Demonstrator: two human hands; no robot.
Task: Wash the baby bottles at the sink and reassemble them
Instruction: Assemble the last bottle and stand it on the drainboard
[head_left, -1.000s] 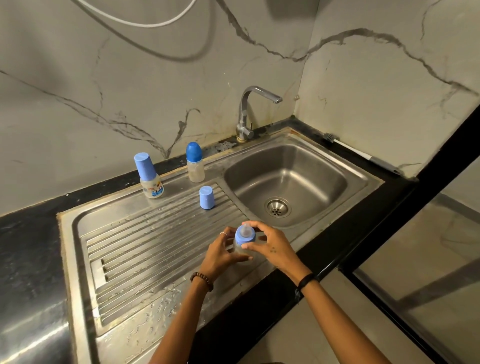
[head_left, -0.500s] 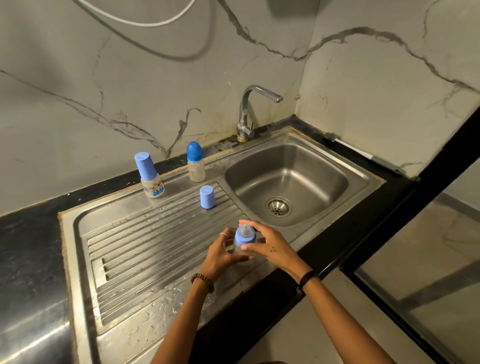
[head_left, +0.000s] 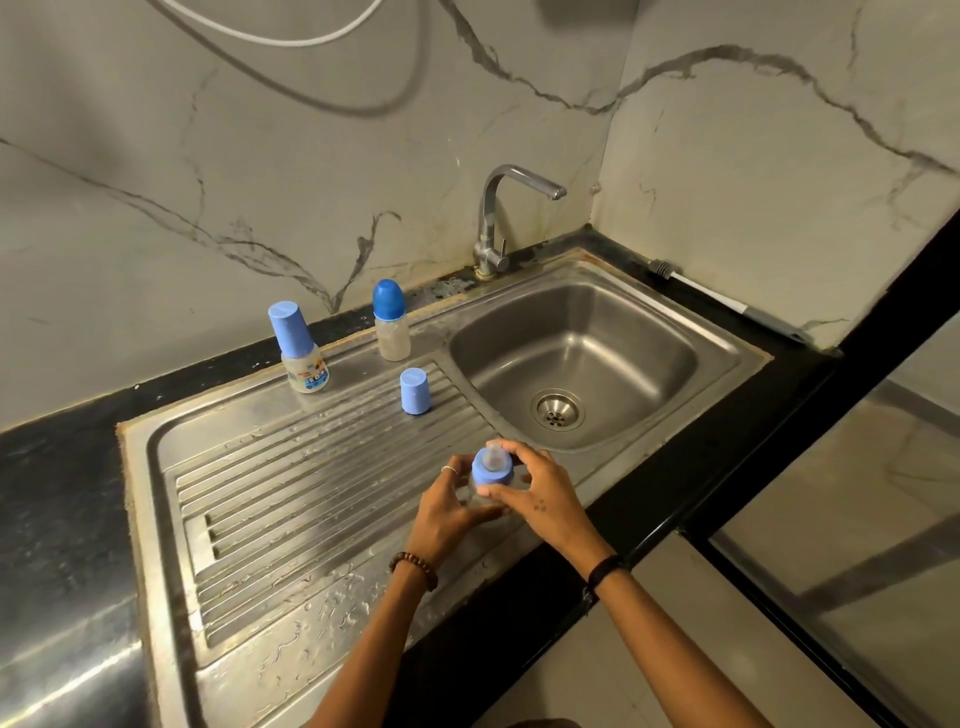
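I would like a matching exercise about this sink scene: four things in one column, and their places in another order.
Things:
1. loose light blue cap
2. dark-capped bottle
3. brush
4. uncapped bottle

Places:
A. held by both hands
B. on the counter right of the basin
C. standing alone on the ribbed drainboard
D. left of the tap

Pairs: 1-C, 2-D, 3-B, 4-A

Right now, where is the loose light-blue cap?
The loose light-blue cap stands on the ribbed drainboard, just left of the sink basin, in front of the dark-blue-capped bottle and beyond both hands.
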